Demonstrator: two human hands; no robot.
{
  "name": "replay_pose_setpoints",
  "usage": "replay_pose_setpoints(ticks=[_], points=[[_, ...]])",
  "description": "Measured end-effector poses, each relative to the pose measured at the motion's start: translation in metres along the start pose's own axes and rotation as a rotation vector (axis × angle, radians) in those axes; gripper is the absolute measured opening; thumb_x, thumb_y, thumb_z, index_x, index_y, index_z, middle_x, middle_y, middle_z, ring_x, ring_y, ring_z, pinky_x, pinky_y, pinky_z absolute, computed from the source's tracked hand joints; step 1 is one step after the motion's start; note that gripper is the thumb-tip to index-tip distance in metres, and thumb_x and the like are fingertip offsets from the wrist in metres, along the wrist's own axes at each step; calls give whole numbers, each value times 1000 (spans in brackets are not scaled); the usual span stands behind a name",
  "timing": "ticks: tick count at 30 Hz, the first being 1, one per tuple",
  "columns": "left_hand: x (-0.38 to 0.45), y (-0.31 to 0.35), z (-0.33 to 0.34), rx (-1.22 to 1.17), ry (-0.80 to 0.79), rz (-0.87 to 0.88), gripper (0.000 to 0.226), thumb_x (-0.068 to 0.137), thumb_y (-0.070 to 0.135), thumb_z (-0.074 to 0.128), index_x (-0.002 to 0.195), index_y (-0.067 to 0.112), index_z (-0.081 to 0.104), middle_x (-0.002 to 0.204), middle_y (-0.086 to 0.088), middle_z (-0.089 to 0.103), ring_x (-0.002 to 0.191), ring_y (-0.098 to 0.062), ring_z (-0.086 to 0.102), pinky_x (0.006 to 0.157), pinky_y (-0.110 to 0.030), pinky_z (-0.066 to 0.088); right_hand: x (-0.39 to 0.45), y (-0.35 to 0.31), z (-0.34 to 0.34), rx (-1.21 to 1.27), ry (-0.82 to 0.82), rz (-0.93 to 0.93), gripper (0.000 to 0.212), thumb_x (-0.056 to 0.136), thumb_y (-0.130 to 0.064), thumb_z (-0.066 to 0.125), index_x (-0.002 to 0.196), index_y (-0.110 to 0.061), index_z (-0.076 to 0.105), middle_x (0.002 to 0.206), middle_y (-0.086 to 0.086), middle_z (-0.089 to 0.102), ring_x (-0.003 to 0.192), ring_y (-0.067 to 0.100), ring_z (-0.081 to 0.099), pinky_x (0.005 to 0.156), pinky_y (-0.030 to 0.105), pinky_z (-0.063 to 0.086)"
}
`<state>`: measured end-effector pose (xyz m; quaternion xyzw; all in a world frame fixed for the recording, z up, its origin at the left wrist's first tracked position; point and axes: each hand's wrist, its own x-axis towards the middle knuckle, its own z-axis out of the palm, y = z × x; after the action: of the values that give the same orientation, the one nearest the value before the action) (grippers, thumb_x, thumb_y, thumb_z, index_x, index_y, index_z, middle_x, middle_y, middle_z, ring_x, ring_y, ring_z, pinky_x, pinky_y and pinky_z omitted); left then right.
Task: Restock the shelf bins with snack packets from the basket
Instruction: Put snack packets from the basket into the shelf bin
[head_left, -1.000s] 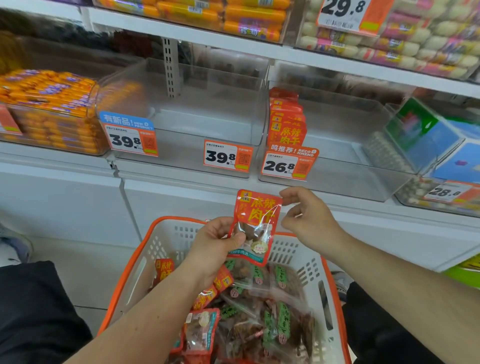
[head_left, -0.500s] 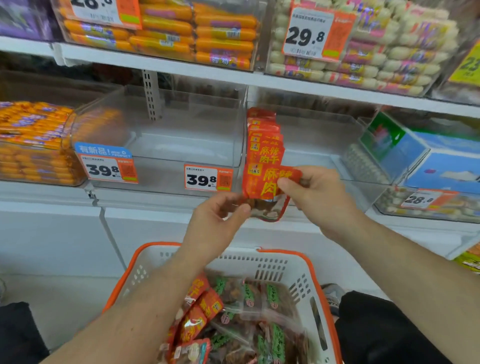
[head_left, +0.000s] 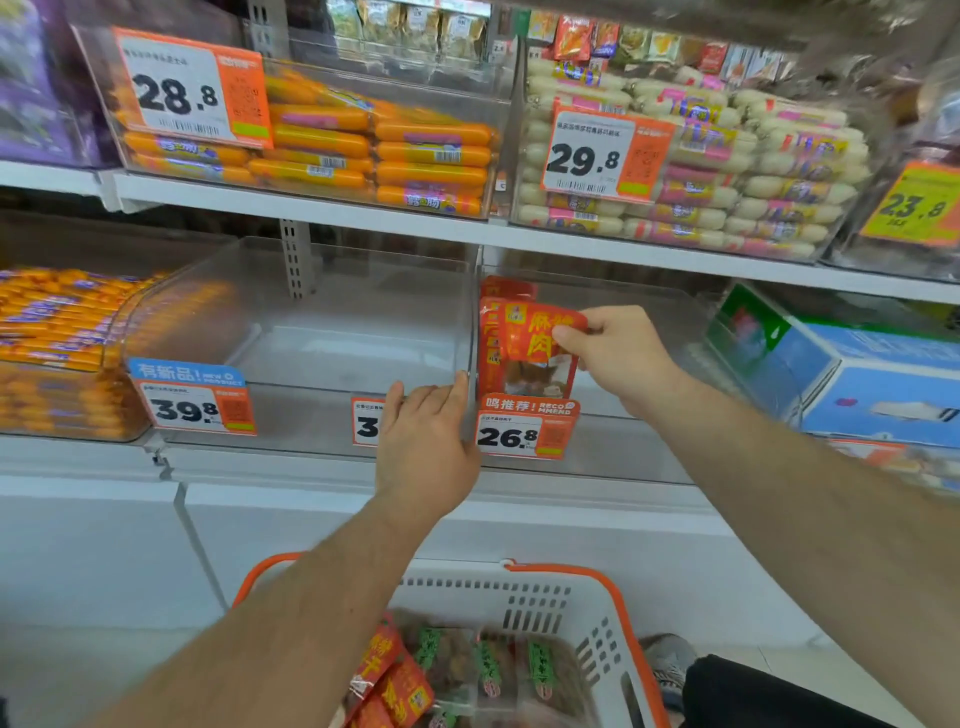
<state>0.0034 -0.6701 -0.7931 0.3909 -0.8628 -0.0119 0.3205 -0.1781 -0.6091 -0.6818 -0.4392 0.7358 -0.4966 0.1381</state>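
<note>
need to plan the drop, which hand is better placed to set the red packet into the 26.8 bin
Right. The right hand pinches the red packet at that bin's row, while the left hand rests open on the bin front.

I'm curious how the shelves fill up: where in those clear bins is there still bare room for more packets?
The clear bin behind the 39.8 tags is bare across its floor. In the 26.8 bin, red packets stand only along the left wall, where the right hand adds one; rightward to the blue box is free. The upper sausage bins are packed.
</note>
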Motion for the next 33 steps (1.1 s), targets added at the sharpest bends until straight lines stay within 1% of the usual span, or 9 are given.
replay_pose_setpoints(ticks=[2,4,7,9,12,19,24,30,33], points=[[0,2,-3,-9,-34,-9,71,87,27,62,151,13,34,135,-2,57,132,-21,44,120,-39,2,6,7,9,-47,-68,47,10,92,-17,68,83,-16,73,75,-4,68,69,10,59,68,32,50],[0,3,-7,-1,-63,-18,72,90,30,57,154,16,25,141,1,51,136,-17,36,120,-37,-3,9,11,17,-69,-123,90,10,92,-16,68,84,-13,74,70,-5,67,61,7,58,62,28,46],[-1,4,-7,-13,-60,-26,73,89,27,57,154,15,25,141,0,51,137,-18,35,120,-37,-4,11,14,26,-96,-137,161,13,92,-18,68,85,-8,73,68,-2,67,57,8,58,58,26,45],[-1,5,-6,-17,-46,-31,73,89,26,59,153,15,27,140,-1,52,137,-19,36,120,-38,-3,13,16,28,-116,-144,210,14,91,-20,70,81,-9,72,68,-1,67,59,12,62,58,27,48],[-1,5,-6,2,-56,-35,73,91,29,56,155,16,22,143,2,49,139,-17,32,120,-38,-5,17,20,30,-119,-170,252,12,88,-20,73,80,-11,72,74,3,71,64,16,68,68,32,56],[-1,5,-8,15,-73,-41,74,92,32,54,155,17,18,147,3,45,142,-16,28,120,-39,-6,20,22,30,-162,-223,321,20,84,-23,78,93,-8,69,80,4,71,72,18,70,72,33,54],[-1,7,-9,17,-100,-49,75,93,34,54,156,18,16,149,4,42,143,-16,26,120,-39,-6,19,20,26,-175,-269,378,23,83,-23,78,95,-8,65,86,7,73,75,20,71,69,34,57],[-1,8,-13,34,-135,-47,76,94,35,54,156,18,14,152,3,39,145,-16,23,120,-40,-7,21,29,18,-174,-242,409,31,81,-31,79,93,-5,66,84,7,75,76,21,72,79,37,59],[1,6,-13,39,-158,-40,76,94,37,53,156,18,12,156,3,34,148,-17,18,119,-40,-8,18,27,14,-266,-141,369,34,82,-35,76,89,-2,68,84,7,73,74,22,69,71,34,57]])
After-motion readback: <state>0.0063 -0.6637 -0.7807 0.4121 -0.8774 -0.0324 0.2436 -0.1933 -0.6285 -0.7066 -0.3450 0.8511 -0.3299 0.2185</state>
